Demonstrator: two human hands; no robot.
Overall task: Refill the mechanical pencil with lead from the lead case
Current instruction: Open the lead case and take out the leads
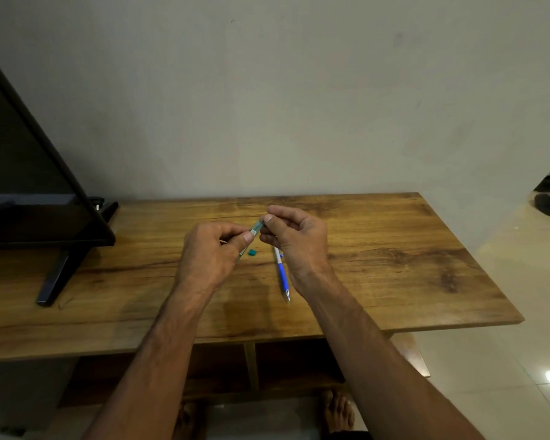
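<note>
Wood-grain table (378,249) against a plain wall: a person's left hand (208,255) pinches the slim, clear lead case (254,232) between thumb and fingers, held tilted above the tabletop. The right hand (294,239), fingers curled, nips the case's upper end. Beneath it lies the blue-and-white mechanical pencil (281,274), tip toward the person, a small teal cap (252,252) just beside.

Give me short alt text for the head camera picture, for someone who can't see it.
Two bare hands hold a slim clear lead case above a wooden table, left hand gripping it, right hand at its upper end. A blue mechanical pencil and small teal cap lie below.
</note>
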